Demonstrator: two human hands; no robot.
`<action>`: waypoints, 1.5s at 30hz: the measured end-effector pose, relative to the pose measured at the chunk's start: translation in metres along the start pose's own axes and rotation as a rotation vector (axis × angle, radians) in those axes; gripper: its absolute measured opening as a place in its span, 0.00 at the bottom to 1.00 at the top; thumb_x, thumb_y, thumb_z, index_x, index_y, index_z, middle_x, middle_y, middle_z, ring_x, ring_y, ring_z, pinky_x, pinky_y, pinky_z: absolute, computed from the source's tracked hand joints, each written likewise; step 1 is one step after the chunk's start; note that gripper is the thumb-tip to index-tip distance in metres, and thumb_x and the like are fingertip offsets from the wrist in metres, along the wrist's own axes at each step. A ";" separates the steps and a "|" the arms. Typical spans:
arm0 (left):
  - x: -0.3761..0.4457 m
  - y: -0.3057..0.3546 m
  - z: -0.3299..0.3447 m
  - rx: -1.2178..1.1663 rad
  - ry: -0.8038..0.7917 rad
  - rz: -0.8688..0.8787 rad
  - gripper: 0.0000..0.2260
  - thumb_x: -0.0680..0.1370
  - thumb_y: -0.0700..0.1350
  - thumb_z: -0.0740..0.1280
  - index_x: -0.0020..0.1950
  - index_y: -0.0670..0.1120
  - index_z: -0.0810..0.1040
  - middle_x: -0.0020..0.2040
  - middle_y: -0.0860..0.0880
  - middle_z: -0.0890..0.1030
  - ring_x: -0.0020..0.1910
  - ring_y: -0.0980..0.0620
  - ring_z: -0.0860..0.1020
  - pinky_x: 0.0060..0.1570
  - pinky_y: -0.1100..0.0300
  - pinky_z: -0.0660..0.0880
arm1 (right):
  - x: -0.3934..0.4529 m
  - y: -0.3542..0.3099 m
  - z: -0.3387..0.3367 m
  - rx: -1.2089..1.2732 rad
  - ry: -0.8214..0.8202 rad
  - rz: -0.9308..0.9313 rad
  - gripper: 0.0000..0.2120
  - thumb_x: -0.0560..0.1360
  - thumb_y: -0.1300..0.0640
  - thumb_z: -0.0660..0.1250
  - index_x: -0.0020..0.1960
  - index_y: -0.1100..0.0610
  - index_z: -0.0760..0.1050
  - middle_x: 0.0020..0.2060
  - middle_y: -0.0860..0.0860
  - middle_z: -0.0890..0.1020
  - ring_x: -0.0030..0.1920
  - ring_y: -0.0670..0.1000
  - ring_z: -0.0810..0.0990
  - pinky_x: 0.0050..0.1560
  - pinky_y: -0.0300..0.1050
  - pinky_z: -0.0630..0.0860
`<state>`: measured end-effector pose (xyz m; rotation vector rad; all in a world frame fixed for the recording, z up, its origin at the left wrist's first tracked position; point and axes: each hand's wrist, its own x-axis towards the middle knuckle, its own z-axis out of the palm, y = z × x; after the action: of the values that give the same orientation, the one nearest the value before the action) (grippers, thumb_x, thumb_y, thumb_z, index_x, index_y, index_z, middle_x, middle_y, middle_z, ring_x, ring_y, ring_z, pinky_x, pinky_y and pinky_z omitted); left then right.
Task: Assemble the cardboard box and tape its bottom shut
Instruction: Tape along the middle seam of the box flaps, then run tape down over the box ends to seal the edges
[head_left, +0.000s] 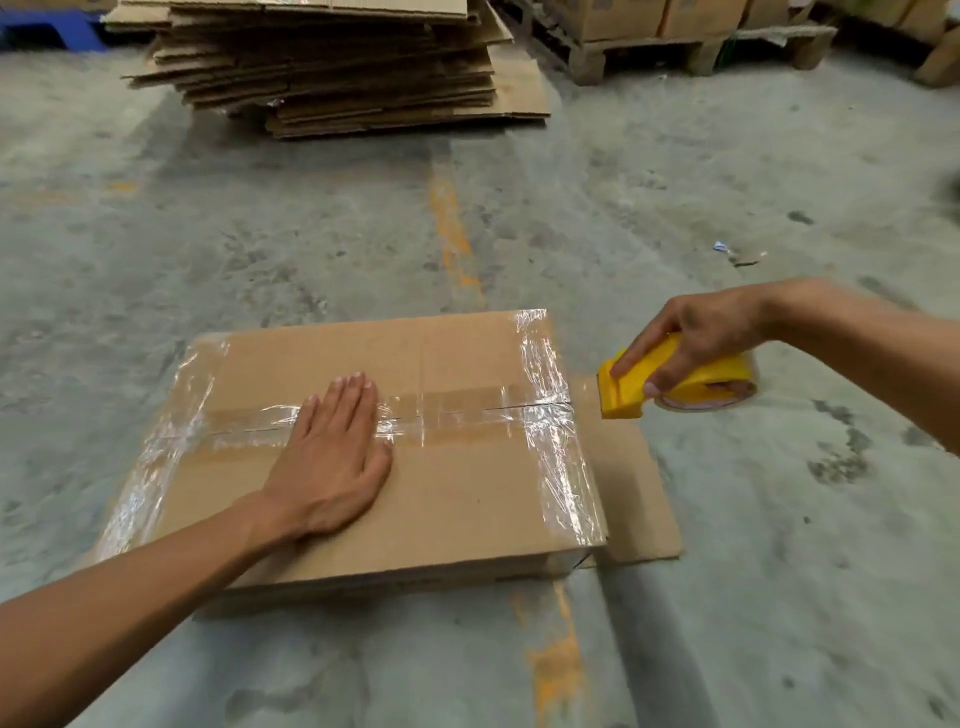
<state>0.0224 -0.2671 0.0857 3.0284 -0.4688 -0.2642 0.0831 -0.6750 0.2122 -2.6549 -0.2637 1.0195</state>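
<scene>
A brown cardboard box (457, 499) stands on the concrete floor with its taped face up. Clear tape runs along the centre seam and across both short ends. My left hand (332, 457) lies flat, fingers together, on the seam tape near the box's middle. My right hand (696, 338) grips a yellow tape dispenser (654, 384) with a roll of clear tape, held just past the box's right edge and a little above it. A thin strip of tape seems to stretch from the dispenser to the box's right end.
A loose flat cardboard sheet (634, 483) sticks out from under the box's right side. A tall stack of flattened boxes (332, 62) sits at the back. Wooden pallets with cartons (675, 36) stand at the back right. Worn orange floor lines (452, 228) run under the box.
</scene>
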 end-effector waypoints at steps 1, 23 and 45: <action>0.002 0.010 -0.004 0.001 0.003 -0.020 0.35 0.77 0.63 0.38 0.80 0.46 0.37 0.80 0.46 0.36 0.78 0.48 0.34 0.76 0.49 0.36 | 0.003 0.001 0.000 0.009 0.000 -0.005 0.17 0.67 0.46 0.78 0.53 0.33 0.81 0.31 0.27 0.79 0.38 0.41 0.79 0.44 0.38 0.73; 0.079 0.146 0.004 -0.018 0.062 0.509 0.24 0.82 0.58 0.43 0.79 0.61 0.53 0.81 0.55 0.46 0.80 0.48 0.40 0.76 0.43 0.39 | 0.016 0.042 0.086 0.031 -0.414 0.356 0.17 0.68 0.49 0.77 0.54 0.53 0.85 0.47 0.49 0.86 0.43 0.48 0.81 0.45 0.42 0.80; 0.082 0.047 -0.191 -1.573 -0.553 -0.168 0.31 0.78 0.68 0.55 0.60 0.42 0.78 0.55 0.42 0.84 0.49 0.42 0.84 0.41 0.54 0.80 | -0.057 -0.128 -0.084 0.781 0.049 -0.257 0.23 0.70 0.48 0.70 0.65 0.48 0.75 0.25 0.50 0.81 0.17 0.45 0.69 0.21 0.37 0.70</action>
<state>0.1198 -0.3294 0.2650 1.4128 0.0522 -0.9204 0.0888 -0.5858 0.3493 -1.8796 -0.1462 0.7627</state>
